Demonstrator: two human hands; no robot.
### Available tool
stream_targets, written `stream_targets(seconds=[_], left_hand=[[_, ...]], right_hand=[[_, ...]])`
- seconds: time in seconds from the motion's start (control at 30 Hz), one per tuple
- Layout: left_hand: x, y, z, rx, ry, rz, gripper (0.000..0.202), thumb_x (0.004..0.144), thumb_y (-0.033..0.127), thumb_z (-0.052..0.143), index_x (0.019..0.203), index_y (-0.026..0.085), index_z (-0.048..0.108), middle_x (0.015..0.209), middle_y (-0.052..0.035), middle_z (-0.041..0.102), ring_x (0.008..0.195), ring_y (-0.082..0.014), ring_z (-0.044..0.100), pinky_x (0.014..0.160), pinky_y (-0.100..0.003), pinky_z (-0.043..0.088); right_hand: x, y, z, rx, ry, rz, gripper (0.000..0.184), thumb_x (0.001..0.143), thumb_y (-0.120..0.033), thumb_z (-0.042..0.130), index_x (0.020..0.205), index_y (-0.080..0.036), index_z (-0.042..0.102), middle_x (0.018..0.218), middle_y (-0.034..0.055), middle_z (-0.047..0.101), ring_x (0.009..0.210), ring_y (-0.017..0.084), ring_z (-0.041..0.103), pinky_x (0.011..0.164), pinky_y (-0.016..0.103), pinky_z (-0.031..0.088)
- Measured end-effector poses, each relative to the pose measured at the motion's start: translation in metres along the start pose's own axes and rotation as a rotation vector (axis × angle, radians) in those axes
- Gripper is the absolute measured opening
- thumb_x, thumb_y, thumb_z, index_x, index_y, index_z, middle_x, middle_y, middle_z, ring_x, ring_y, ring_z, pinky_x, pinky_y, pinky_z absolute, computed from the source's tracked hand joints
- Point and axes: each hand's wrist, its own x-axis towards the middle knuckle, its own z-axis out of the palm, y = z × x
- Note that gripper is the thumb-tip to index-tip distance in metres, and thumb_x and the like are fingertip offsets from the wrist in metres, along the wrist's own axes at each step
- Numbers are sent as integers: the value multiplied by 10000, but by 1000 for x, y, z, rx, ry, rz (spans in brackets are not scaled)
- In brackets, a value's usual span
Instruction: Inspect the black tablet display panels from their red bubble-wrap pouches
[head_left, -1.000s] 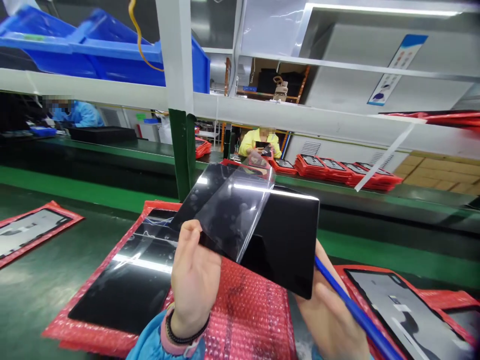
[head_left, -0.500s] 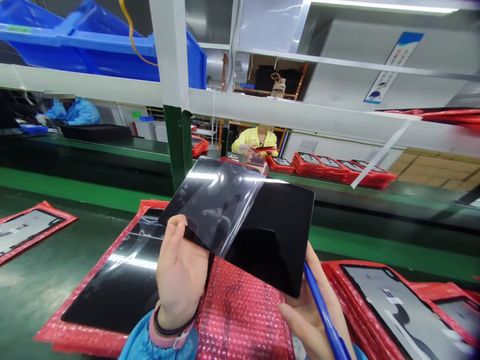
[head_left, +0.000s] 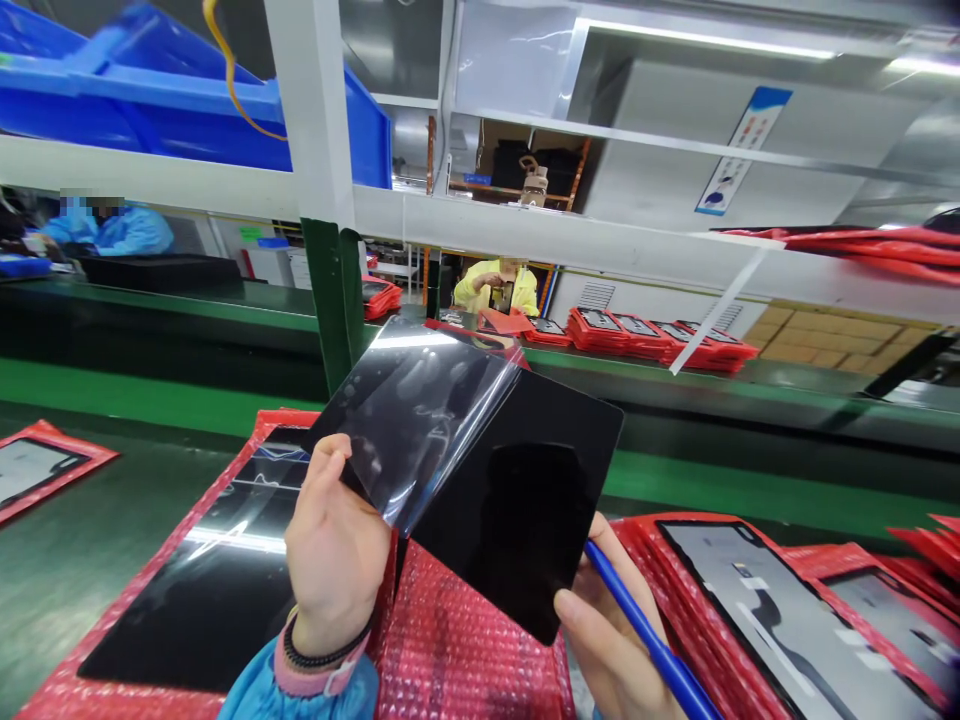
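I hold a black glass panel up in front of me, tilted. A clear protective film lies half peeled across its left part. My left hand is closed on the panel's lower left edge, thumb on the film. My right hand grips the panel's lower right corner and also carries a blue pen-like stick that slants down to the right. Below the panel lies a red bubble-wrap sleeve.
Another black panel rests on red bubble wrap at the lower left. More panels in red sleeves lie at the right and one at far left on the green conveyor. Two people work at a bench beyond the white shelf frame.
The panel has tilted and dropped slightly toward me and leftward. My right hand has come up into view at its lower right corner. The film lies flatter on the glass.
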Motion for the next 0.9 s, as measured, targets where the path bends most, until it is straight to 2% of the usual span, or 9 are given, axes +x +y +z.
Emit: stream_targets(seconds=[0.13,0.2,0.3,0.37,0.43,0.5,0.6,0.77,0.9], left_hand=[[4,-2,-3,75,-2,89,61,766,208,613,722,205,655,752,43,639,763,-136,594,750,-250,467],[7,-3,-4,84,26,96,57,751,214,606,707,205,643,739,42,604,764,-130,571,745,-240,453],[10,-4,-7,80,48,67,46,715,224,614,695,196,643,741,35,565,762,-123,547,736,-228,444],[12,-6,-10,97,36,66,45,710,212,616,671,192,628,741,32,554,740,-121,539,728,-232,444],[14,-7,-13,139,31,148,81,706,174,617,630,192,596,739,28,562,722,-119,544,718,-237,444],[16,-9,-16,186,30,251,119,706,136,616,604,189,585,744,24,581,728,-115,556,711,-229,444],[18,-10,-18,213,18,272,130,727,112,613,621,188,612,755,24,596,766,-115,573,718,-217,452],[19,-9,-19,208,26,254,143,705,120,633,593,198,591,709,31,585,712,-111,551,619,-201,436],[18,-11,-24,257,53,162,119,738,135,641,645,203,610,772,46,591,735,-94,538,635,-175,429]], right_hand=[[0,-4,0,-17,10,83,200,783,-446,727,895,-289,677,828,16,726,785,219,701,710,308,571],[-2,-5,-3,-51,71,109,262,762,-490,729,919,-282,704,895,47,749,887,274,710,761,365,579],[-5,-6,-10,-72,213,79,315,752,-459,744,1020,-294,726,1030,52,757,1072,330,669,922,458,532],[-7,-7,-15,-70,219,42,292,751,-458,742,997,-301,743,1022,43,763,1071,346,669,937,483,520],[-9,-6,-19,-77,215,32,271,739,-474,750,947,-302,760,965,36,773,1008,352,692,886,481,542],[-12,-1,-23,-79,283,19,261,727,-480,764,923,-308,766,966,25,776,996,350,695,886,480,537],[-16,11,-31,-32,369,17,255,753,-494,733,935,-320,771,998,26,771,1032,353,679,942,497,502],[-21,25,-44,-53,336,69,286,763,-504,697,952,-307,781,904,49,749,948,334,676,901,478,513],[-20,12,-43,-81,268,130,294,744,-541,699,861,-290,799,791,40,713,785,276,665,760,400,550]])
